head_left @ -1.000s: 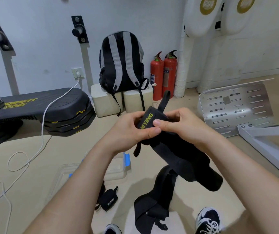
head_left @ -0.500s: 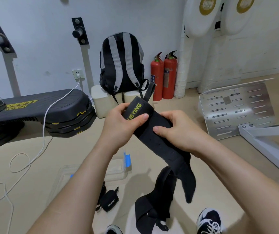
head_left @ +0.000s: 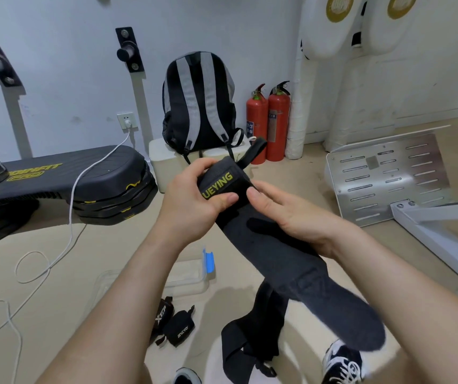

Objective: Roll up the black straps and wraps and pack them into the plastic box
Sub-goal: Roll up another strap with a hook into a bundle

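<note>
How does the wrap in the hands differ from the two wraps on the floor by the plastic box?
The held wrap is mostly unrolled; the floor wraps are rolled into compact bundles. The held wrap has yellow lettering, the floor wraps white. The left hand and right hand grip the held wrap; the floor wraps lie outside the plastic box. All are black.

The left hand (head_left: 191,206) is covering the first letters of the yellow print on the long black fabric wrap (head_left: 266,245); only "UEYING" is showing. The wrap's loose end, near right, is blurring out. The left forearm (head_left: 117,300) is hiding much of the clear plastic box (head_left: 186,278). The bottom edge is cutting off the black-and-white sneaker (head_left: 342,361).
</note>
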{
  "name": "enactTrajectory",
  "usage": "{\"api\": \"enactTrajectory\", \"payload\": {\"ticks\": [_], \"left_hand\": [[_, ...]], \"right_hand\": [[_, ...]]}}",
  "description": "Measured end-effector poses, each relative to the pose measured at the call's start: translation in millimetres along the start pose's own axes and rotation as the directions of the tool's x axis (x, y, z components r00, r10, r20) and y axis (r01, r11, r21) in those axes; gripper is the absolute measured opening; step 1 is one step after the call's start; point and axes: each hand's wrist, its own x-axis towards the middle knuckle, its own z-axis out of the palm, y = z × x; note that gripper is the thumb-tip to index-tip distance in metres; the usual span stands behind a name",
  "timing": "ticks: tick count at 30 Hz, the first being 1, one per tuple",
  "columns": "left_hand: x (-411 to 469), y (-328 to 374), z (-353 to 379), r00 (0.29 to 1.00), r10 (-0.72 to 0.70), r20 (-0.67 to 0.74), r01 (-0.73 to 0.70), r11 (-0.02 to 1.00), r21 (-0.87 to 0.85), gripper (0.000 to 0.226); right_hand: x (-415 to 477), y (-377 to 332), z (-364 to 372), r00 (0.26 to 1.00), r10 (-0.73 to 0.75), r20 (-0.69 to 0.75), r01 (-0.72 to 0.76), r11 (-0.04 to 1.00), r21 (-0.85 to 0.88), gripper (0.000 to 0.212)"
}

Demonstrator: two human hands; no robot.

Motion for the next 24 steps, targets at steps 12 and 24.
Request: {"api": "enactTrajectory", "payload": {"ticks": [12,24], "left_hand": [[-8.0,13.6,5.7,0.935,0.026,0.355,-0.105,0.973,0.204,0.061],[-11.1,4.3,-4.4,0.93,0.146,0.338,-0.179,0.981,0.07,0.067]], "right_hand": [[2.4,-10.5,-16.0,0.993,-0.113,0.042,0.119,0.981,-0.157,0.049],[7.8,-1.7,-11.9,0.969,0.021,0.246,-0.065,0.983,0.17,0.025]]}}
